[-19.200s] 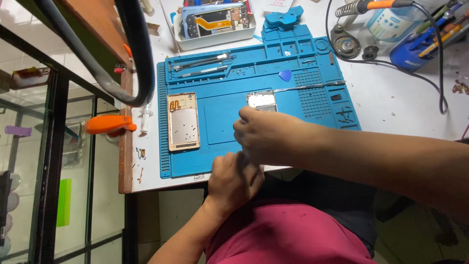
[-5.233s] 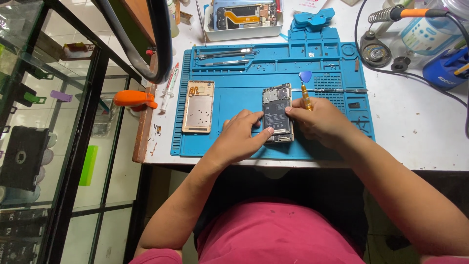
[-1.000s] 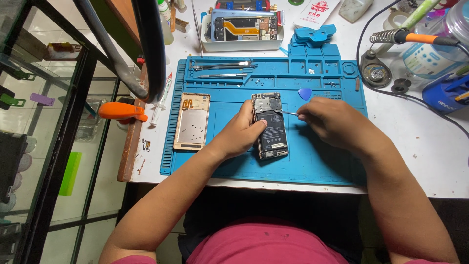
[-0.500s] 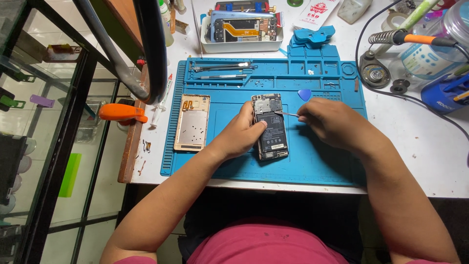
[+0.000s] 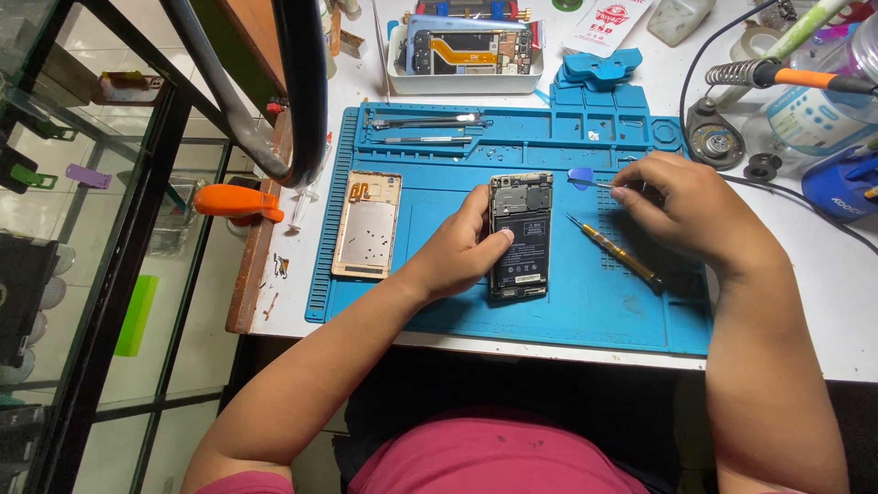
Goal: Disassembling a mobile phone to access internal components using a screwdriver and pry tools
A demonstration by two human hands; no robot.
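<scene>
An opened black phone (image 5: pixel 519 233) with its battery showing lies in the middle of the blue work mat (image 5: pixel 585 316). My left hand (image 5: pixel 457 256) grips its left edge, thumb on the battery. To the right, my right hand (image 5: pixel 686 210) rests on the mat with its fingertips pinched on the end of thin metal tweezers (image 5: pixel 604 183), next to a blue pick (image 5: pixel 580 175). A slim yellow-handled screwdriver (image 5: pixel 615 254) lies loose on the mat between the phone and my right hand. The gold back cover (image 5: pixel 368 224) sits face down at the mat's left.
A white tray (image 5: pixel 462 80) with another phone stands behind the mat. More tools (image 5: pixel 425 121) lie in the mat's top slots. A soldering iron (image 5: pixel 786 75) on its stand, cables and bottles crowd the right. An orange clamp (image 5: pixel 233 201) grips the table's left edge.
My right hand has let go of the screwdriver, which now lies on the mat, and has moved right to the tweezers. The left hand stays on the phone.
</scene>
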